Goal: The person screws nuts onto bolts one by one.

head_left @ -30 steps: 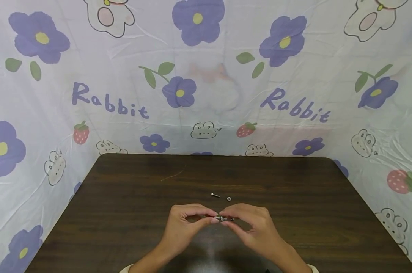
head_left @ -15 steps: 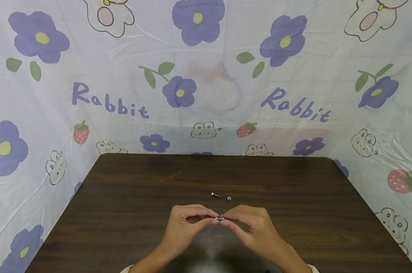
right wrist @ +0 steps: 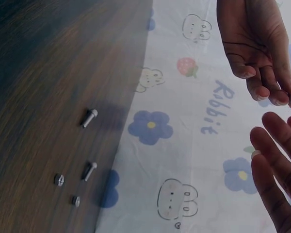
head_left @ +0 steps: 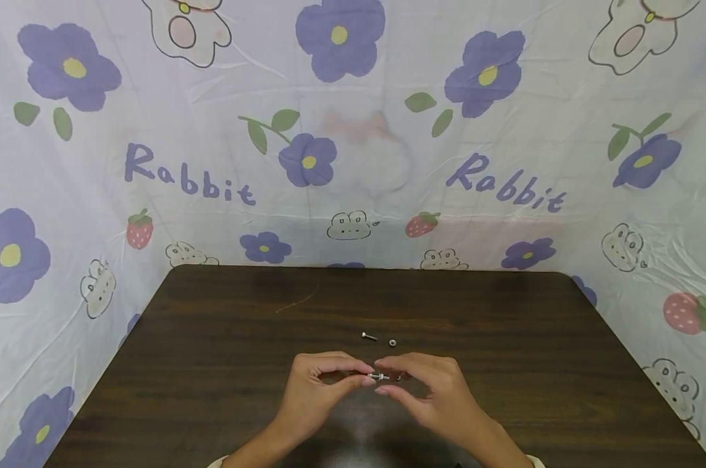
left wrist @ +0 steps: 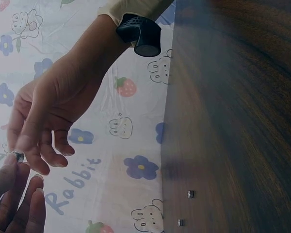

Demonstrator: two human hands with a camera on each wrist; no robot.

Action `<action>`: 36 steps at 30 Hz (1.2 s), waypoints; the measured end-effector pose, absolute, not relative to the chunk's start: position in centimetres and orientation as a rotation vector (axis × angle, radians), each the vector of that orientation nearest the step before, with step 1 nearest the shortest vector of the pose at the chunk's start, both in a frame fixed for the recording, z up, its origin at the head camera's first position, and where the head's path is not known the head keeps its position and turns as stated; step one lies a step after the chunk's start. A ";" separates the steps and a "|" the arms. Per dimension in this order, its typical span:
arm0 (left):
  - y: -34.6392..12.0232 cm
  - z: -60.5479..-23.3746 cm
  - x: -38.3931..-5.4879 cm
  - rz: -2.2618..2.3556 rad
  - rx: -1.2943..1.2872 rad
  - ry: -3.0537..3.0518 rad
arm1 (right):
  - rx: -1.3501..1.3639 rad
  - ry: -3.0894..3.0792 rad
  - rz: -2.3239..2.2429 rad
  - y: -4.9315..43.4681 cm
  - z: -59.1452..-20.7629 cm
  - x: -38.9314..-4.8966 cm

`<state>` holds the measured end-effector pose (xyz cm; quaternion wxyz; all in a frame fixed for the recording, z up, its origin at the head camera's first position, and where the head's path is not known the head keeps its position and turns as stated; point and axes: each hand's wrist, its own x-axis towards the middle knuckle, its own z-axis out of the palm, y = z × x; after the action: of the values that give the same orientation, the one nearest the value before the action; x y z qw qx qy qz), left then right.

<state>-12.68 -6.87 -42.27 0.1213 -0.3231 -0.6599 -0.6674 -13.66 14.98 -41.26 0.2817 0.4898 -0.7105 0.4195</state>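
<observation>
In the head view my left hand (head_left: 312,390) pinches a small silver bolt (head_left: 386,377) by its head end, between thumb and forefinger. A nut (head_left: 381,377) sits partway along the bolt's shank, and the free end points right. My right hand (head_left: 443,393) is beside it, thumb and forefinger spread apart above and below the bolt's end. The left wrist view shows the left hand (left wrist: 56,97) pinching the piece, largely hidden by fingertips. In the right wrist view the right hand (right wrist: 276,170) has its fingers extended, and the held piece is cut off at the edge.
On the dark wooden table (head_left: 212,338) lie two loose bolts, a farther bolt (right wrist: 89,118) and a nearer bolt (right wrist: 90,171), plus two loose nuts, one nut (right wrist: 59,180) beside another nut (right wrist: 76,201). A printed cloth (head_left: 353,162) hangs behind the table.
Half a second ago the right thumb and forefinger were close around the bolt's free end. They have since spread apart, exposing that end. The left hand's pinch stays the same.
</observation>
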 end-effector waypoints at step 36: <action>-6.8 -42.3 -12.7 -1.957 -0.953 -1.915 | 1.319 -1.882 1.129 15.0 -41.3 -13.8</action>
<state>-12.69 -6.78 -42.34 0.1210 -0.3263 -0.6558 -0.6700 -13.78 14.99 -41.31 0.2864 0.4935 -0.7043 0.4224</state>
